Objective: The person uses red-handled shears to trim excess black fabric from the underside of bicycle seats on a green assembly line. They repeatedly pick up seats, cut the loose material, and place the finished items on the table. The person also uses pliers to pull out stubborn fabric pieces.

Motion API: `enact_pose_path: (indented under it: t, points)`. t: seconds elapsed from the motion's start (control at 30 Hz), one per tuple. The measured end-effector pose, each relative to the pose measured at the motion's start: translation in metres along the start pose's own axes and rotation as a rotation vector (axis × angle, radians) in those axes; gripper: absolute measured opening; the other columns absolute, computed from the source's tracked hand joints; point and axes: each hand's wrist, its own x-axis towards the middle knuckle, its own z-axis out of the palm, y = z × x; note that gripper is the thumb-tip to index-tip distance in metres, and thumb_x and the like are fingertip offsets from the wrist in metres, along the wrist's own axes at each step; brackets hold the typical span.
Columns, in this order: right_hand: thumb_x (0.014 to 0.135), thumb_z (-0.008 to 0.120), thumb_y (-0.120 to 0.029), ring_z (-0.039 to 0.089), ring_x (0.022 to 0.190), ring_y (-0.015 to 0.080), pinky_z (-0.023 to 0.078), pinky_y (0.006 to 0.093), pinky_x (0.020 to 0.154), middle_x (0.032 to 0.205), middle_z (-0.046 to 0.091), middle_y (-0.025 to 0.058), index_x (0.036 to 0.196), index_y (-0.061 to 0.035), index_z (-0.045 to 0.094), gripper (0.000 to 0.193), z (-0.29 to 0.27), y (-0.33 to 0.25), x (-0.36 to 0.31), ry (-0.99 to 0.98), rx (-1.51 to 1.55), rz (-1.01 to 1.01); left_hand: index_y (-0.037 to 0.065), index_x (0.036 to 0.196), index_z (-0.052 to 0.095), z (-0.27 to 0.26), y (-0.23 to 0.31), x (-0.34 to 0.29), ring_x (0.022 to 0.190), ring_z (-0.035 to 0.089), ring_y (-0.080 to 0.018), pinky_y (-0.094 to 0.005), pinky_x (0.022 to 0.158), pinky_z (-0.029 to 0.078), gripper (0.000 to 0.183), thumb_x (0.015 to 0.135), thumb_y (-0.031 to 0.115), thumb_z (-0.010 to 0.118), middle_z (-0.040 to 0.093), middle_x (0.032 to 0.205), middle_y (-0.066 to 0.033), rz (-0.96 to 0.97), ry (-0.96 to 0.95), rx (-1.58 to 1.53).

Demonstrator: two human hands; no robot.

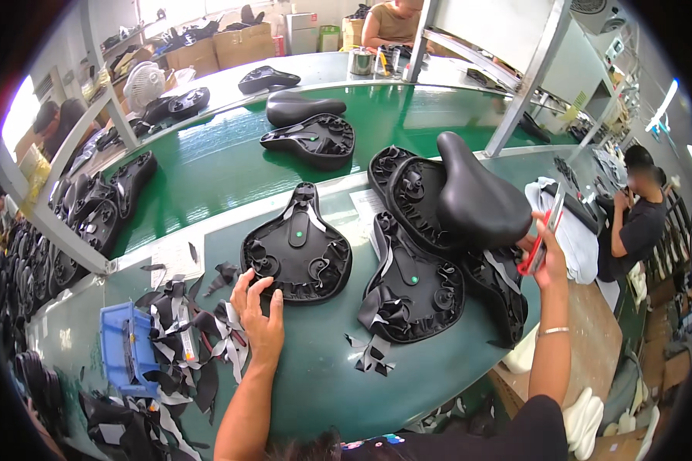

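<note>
Upside down on the green table lies a black bicycle saddle (296,265), its gathered cover edge showing around the underside. My left hand (261,311) is open, with fingertips at that saddle's near left rim. In my right hand (550,265) is a pair of scissors (544,238) with red handles, blades pointing up. That hand is beside a smooth saddle (480,192) lying top side up on a pile; whether its fingers touch it I cannot tell. Another overturned saddle (411,288) with loose cover flaps lies between my hands.
Fabric scraps (184,338) surround a blue plastic bin (127,346) at left. Beyond the table edge, a green conveyor belt (231,146) carries more saddles (315,142). Metal posts (527,84) rise at right. Co-workers (642,207) are at right and across the belt.
</note>
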Motion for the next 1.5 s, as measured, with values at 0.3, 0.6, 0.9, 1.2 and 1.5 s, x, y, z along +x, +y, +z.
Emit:
enact_pose_path:
  t: [0.3,0.6,0.9,1.2,1.5]
  points:
    - [0.081,0.071,-0.024,0.056,0.065,0.0101,0.043,0.026,0.052,0.087,0.064,0.0022,0.121,-0.0088,0.058,0.045,0.21,-0.066,0.038,-0.281,-0.744,-0.674,0.005,0.099,0.055,0.012,0.016,0.028,0.104,0.045,-0.0266,-0.0387,0.095,0.031,0.02,0.084,0.016,0.064,0.055,0.103,-0.0096,-0.196,0.262,-0.033]
    - [0.07,0.075,-0.029,0.065,0.093,0.0376,0.053,0.0454,0.079,0.105,0.064,0.0193,0.104,-0.007,0.058,0.044,0.471,0.165,0.141,-0.77,-1.63,-0.835,0.006,0.086,0.055,0.018,-0.002,0.028,0.095,0.046,-0.0274,-0.0384,0.086,0.035,0.012,0.079,0.007,0.065,0.052,0.093,-0.0098,-0.031,0.246,-0.023]
    - [0.057,0.073,-0.017,0.062,0.089,0.0384,0.049,0.0434,0.074,0.092,0.064,0.021,0.098,-0.0036,0.055,0.047,0.453,0.109,0.14,-1.017,-1.574,-0.649,0.006,0.086,0.054,0.019,-0.005,0.029,0.095,0.044,-0.0277,-0.0394,0.086,0.034,0.014,0.079,0.007,0.065,0.05,0.092,-0.0103,-0.058,0.259,-0.065]
    - [0.076,0.071,-0.019,0.061,0.064,0.0221,0.047,0.0345,0.057,0.072,0.061,0.0116,0.084,-0.0037,0.052,0.025,0.362,-0.01,0.045,-1.517,-1.274,-0.251,0.004,0.099,0.052,0.014,-0.001,0.024,0.099,0.043,-0.0285,-0.0397,0.089,0.033,0.022,0.081,0.009,0.064,0.052,0.101,-0.0119,-0.165,0.306,-0.21]
    - [0.082,0.064,-0.007,0.064,0.073,0.0383,0.058,0.0491,0.06,0.086,0.061,0.0261,0.117,-0.0023,0.047,0.04,0.574,0.165,0.233,-0.483,0.007,0.352,0.005,0.096,0.053,0.017,0.008,0.018,0.103,0.046,-0.0283,-0.0365,0.084,0.038,0.021,0.078,0.008,0.066,0.053,0.107,-0.0122,-0.113,0.236,-0.127]
